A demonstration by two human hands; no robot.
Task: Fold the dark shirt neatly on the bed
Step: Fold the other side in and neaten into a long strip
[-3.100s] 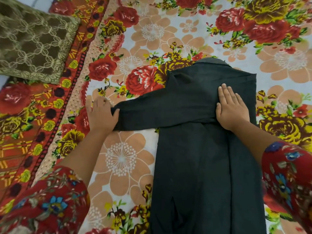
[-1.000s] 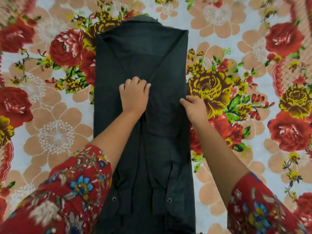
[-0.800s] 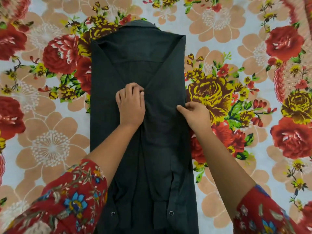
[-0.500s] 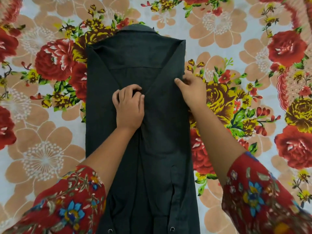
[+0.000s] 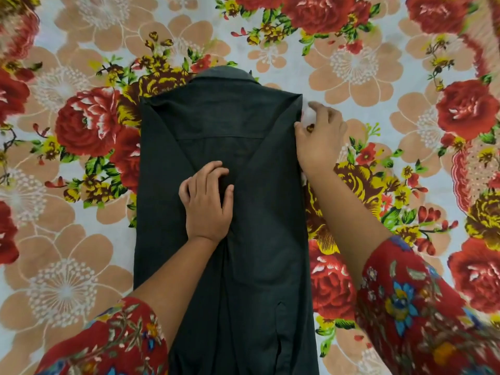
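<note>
Head view: the dark shirt (image 5: 257, 212) lies flat and lengthwise on the flowered bed sheet (image 5: 81, 253), collar away from the person, sleeves folded in. At its middle the left hand (image 5: 207, 201) sits with fingers curled into the cloth. The right hand (image 5: 319, 139) touches the shirt's right shoulder edge; whether it pinches there cannot be told.

The shirt (image 5: 257, 239) runs off the picture's bottom edge, so its hem is out of sight. The left hand (image 5: 207, 204) covers the shirt's middle; whether its curled fingers pinch a fold cannot be told. The right hand (image 5: 319, 139) is blurred at the forefinger by the shirt's top right corner, and its hold there is unclear. The left sleeve (image 5: 108, 345) and the right sleeve (image 5: 419, 307) are cut off at the bottom edge. The bedsheet (image 5: 81, 266) runs past every edge.
</note>
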